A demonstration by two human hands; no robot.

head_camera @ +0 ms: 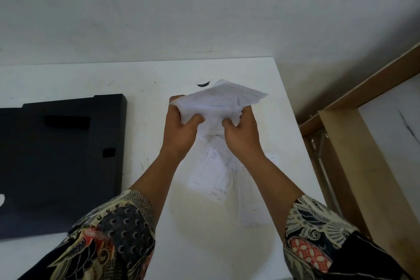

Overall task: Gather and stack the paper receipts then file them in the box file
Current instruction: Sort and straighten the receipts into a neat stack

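Both hands grip crumpled, seemingly handwritten white receipts.

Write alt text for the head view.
Both hands, left hand and right hand, hold a loose bundle of receipts above a white table. More receipts lie beneath; a black box file lies left.
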